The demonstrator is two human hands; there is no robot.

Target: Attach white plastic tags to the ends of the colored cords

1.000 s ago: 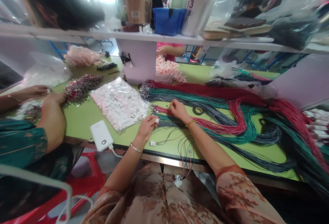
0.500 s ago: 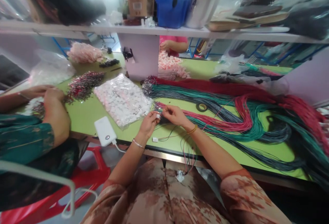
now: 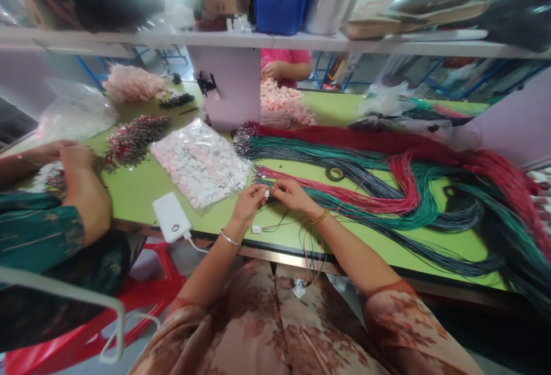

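My left hand (image 3: pixel 248 205) pinches a small white plastic connector (image 3: pixel 267 193) between thumb and fingertips, just above the table. Close beside it, my right hand (image 3: pixel 293 196) is closed in a pinch on a thin wire at the connector; the wire's end is hidden by the fingers. A second white connector (image 3: pixel 256 229) with thin wires lies below my hands near the table edge. Behind them rest the metal-tipped ends of a red wire bundle (image 3: pixel 327 182), with green wires (image 3: pixel 413 224) and dark wires (image 3: pixel 430 257) alongside.
A clear bag of white connectors (image 3: pixel 202 162) and a white power bank (image 3: pixel 171 217) lie to the left. A roll of tape (image 3: pixel 334 174) sits among the wires. A co-worker's arms (image 3: pixel 81 174) are at far left; another person (image 3: pixel 286 68) sits opposite, beneath the shelf (image 3: pixel 275 43).
The view has shifted slightly, so the table's things sit a little further left and higher. My hands remain together at the connector, with only slight finger movement.
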